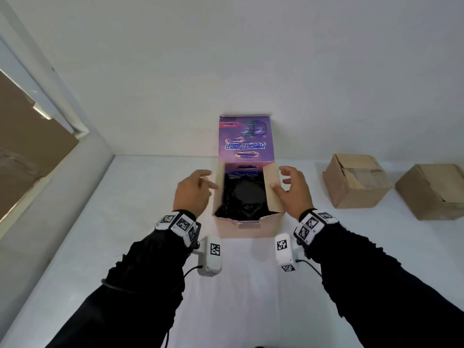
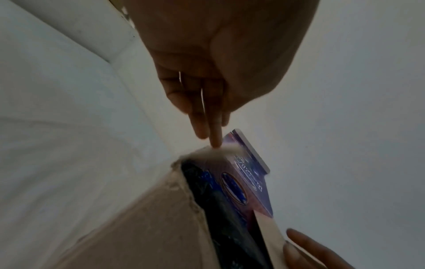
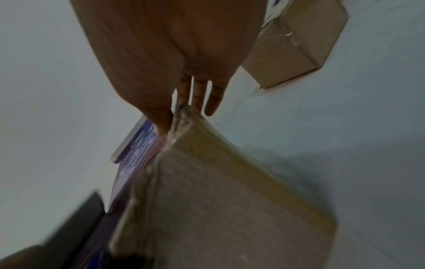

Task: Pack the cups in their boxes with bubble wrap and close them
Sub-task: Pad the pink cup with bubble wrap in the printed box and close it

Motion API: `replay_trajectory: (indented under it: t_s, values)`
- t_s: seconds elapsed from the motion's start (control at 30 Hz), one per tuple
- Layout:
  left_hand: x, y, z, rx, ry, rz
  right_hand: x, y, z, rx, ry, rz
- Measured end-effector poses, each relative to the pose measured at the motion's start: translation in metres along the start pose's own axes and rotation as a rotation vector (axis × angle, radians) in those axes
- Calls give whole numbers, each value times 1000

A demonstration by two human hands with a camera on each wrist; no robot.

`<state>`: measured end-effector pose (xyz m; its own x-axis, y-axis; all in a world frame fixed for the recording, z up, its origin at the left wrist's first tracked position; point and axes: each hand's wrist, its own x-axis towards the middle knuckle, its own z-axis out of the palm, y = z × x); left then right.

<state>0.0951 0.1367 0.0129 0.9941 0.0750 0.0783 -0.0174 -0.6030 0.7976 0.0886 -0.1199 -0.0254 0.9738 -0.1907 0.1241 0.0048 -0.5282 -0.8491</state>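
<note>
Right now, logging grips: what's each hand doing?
Left hand: open, fingertip touching the box's left flap.
Right hand: open, touching the right flap.

Both arms, in black sleeves with marker-covered wristbands, reach forward side by side. The left hand is held edge-up with fingers straight and close together, pointing forward and right. The right hand spreads loosely, thumb and fingers extended, palm facing left.
</note>
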Motion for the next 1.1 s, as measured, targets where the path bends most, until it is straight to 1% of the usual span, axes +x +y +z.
replay_trajectory:
  t_s: [0.07,0.1,0.13,0.2,0.3,0.37,0.43,0.47,0.53,0.6,0.67,0.73,0.77,0.83,0.9,0.97,1.0,1.07,1.1]
  values:
    - [-2,-4,5,92,-127,98,14,-3,1,7,-67,59]
    - [-4,-8,7,153,-139,143,21,-6,2,11,-90,83]
    - [-5,-12,9,195,-116,171,27,-10,3,9,-109,116]
    - [-7,-17,13,184,-54,160,39,-17,4,16,-158,166]
    - [-4,-17,15,107,-76,106,60,-20,8,10,-236,178]
    - [0,-18,15,88,-93,99,73,-21,13,52,-216,240]
    - [1,-19,12,80,-96,104,78,-25,17,176,-131,313]
    - [2,-20,11,70,-104,103,77,-29,16,208,-84,325]
    - [3,-20,9,53,-128,112,72,-33,15,200,-21,254]
    - [4,-19,8,75,-123,142,65,-32,15,135,2,133]
    - [3,-16,10,54,-38,169,59,-22,12,36,37,75]
    - [-1,-7,12,-107,65,123,44,-17,6,8,61,26]
    - [-6,-2,13,-207,106,85,33,-18,2,47,57,-7]
    - [-18,8,13,-411,166,47,6,-23,-6,207,21,-10]
    - [-31,14,10,-528,175,82,-19,-28,-12,381,30,21]
    - [-39,15,9,-576,105,105,-35,-31,-17,509,108,53]
    - [-42,13,9,-604,71,93,-42,-32,-21,571,124,59]
    - [-44,8,9,-599,36,57,-53,-33,-26,621,111,32]
    - [-46,4,8,-556,44,52,-58,-33,-28,596,100,-10]
